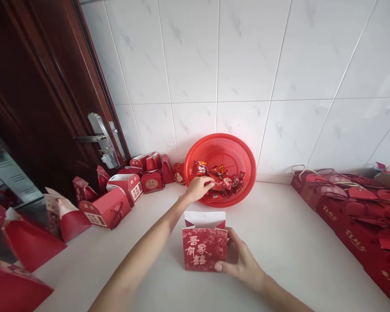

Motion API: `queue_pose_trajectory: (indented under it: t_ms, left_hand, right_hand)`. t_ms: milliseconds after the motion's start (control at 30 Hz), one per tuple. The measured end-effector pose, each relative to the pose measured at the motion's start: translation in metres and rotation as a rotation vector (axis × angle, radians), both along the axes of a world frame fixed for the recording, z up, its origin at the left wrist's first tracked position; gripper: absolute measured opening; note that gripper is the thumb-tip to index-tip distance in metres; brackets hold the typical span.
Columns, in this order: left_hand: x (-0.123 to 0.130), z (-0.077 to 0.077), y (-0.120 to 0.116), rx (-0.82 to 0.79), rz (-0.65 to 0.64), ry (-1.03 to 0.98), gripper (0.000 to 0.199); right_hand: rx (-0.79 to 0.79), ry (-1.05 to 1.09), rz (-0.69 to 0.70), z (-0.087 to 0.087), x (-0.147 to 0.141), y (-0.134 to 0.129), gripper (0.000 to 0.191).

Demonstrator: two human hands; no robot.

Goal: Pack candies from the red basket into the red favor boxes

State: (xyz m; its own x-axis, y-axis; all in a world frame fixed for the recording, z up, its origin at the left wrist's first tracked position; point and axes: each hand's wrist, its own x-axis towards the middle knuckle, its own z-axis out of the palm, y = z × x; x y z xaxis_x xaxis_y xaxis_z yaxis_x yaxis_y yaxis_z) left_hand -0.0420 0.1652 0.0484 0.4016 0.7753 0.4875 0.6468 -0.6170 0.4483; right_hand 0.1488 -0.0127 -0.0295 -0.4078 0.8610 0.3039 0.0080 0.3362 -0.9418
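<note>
My right hand [243,264] grips the right side of a red paper candy box [204,251], thumb on its front. The box stands upright on the white table with its top open; white and gold-pink characters decorate its front. Beyond it, my left hand [196,190] reaches over the near left rim of a red plastic basket [247,156]. Its fingers are pinched at a red wrapped candy [218,185] among several others; the fingertips' hold is partly hidden. The basket tilts back towards the wall, its inside facing me.
Several red gift boxes [105,208] line the left side of the white table [266,234], near a dark wooden door [52,65] with a metal handle. Along the right stand dark red gift bags [341,225] in a row. White wall tiles [195,56] rise behind.
</note>
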Motion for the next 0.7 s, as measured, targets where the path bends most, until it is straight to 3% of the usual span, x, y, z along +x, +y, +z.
queue_pose_trajectory:
  t_ms: [133,233,333,467,533,700]
  left_hand:
    - [-0.003,0.002,-0.001,-0.016,0.030,-0.192,0.026]
    - [-0.003,0.006,-0.007,-0.063,-0.012,-0.307,0.029]
    - [0.000,0.013,-0.019,-0.130,-0.107,-0.438,0.029]
    - [0.005,0.023,-0.036,-0.001,-0.173,-0.447,0.026]
    - [0.005,0.025,-0.041,0.092,-0.202,-0.395,0.023]
    - [-0.001,0.023,-0.051,0.154,-0.251,-0.276,0.017]
  right_hand:
    - [-0.014,0.053,-0.042,0.003,0.005,0.002,0.059]
    - [-0.126,0.216,-0.268,0.010,0.008,0.019,0.052]
    - [-0.211,0.404,-0.443,0.036,0.006,0.048,0.046]
    - [-0.386,0.536,-0.257,0.082,-0.006,0.078,0.047]
    - [-0.430,0.609,-0.205,0.096,-0.015,0.085,0.046]
    - [-0.391,0.664,-0.244,0.093,-0.030,0.090,0.043]
